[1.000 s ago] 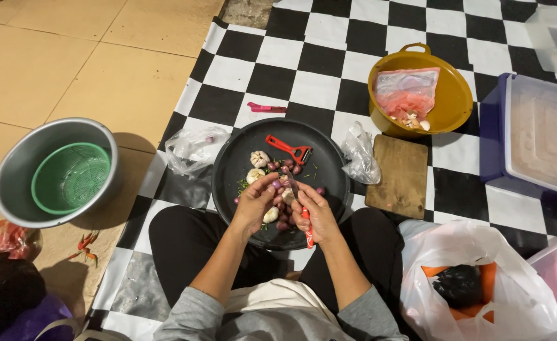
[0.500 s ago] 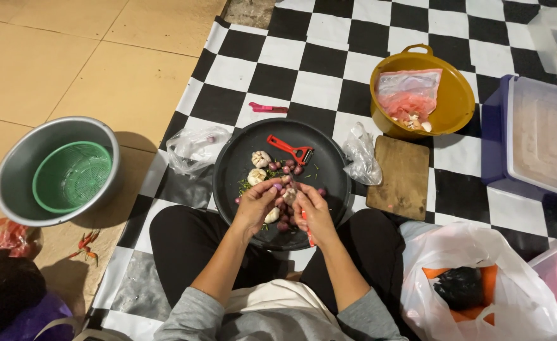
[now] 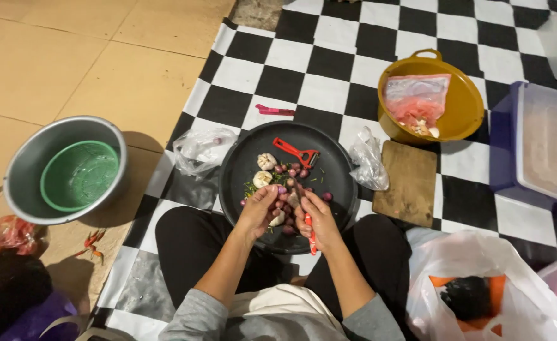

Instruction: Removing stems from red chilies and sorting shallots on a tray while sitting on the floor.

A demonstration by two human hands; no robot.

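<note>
Over black tray (image 3: 335, 165), right hand (image 3: 316, 218) grips knife (image 3: 310, 239) (red-handled).

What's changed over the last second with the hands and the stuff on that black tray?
Very little. Both hands stay together over the near side of the black tray: the left hand still cups a small pale piece, and the right hand keeps its grip on the red-handled knife. Only the fingers shift slightly. The red peeler, garlic bulbs, yellow basin and metal bowl stayed put.
</note>
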